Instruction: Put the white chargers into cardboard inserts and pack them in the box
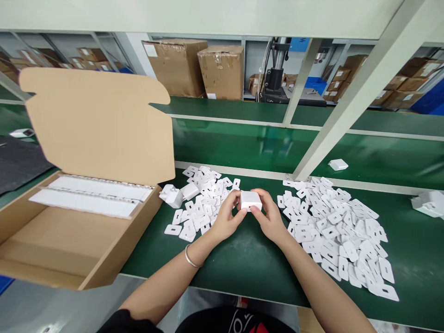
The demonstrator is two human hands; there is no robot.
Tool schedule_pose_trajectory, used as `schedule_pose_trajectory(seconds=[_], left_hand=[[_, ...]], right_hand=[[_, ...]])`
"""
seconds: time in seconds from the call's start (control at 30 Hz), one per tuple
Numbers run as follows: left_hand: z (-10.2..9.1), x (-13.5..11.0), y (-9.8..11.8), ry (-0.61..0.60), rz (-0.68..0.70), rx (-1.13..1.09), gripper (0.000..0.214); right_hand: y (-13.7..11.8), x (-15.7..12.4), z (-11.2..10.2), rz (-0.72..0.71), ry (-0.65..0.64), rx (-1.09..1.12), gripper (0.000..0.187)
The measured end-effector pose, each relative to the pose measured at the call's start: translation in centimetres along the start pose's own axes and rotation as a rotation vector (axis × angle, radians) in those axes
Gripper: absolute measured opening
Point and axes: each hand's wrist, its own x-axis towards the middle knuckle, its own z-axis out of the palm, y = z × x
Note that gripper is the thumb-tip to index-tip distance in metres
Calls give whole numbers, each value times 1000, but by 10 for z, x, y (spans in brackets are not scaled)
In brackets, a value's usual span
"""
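left hand (227, 215), right hand (271, 217): both grasping block (251, 199) | probably light, stiff, slightly slippery | hold by sides

Two hands (228, 216), at least five white blocks (251, 200), far-right ones unclear, two heaps of small plates (335, 231), one open carton (69, 236)

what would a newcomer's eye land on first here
The open cardboard box at left, lid raised, would likely stand out first. Next come the left heap and larger right heap of white plates on the table. Between them, left hand and right hand hold a white block.
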Motion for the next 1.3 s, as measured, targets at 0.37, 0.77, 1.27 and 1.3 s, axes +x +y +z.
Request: schedule_pose_trajectory(seconds=[0.37,0.77,1.27,1.3], left_hand=[[-7,5,3,14,131,108,46],[-21,21,8,-218,-151,-223,42],[-216,-65,105,522,-421,904,46],[-233,-73,106,489,-493,1006,49]], right_hand=[[-6,0,-8,-108,-122,-84,45],[18,12,-20,-66,-137,-160,48],[18,10,-9,-79,-13,-145,65],[19,10,-8,-60,-18,-142,64]])
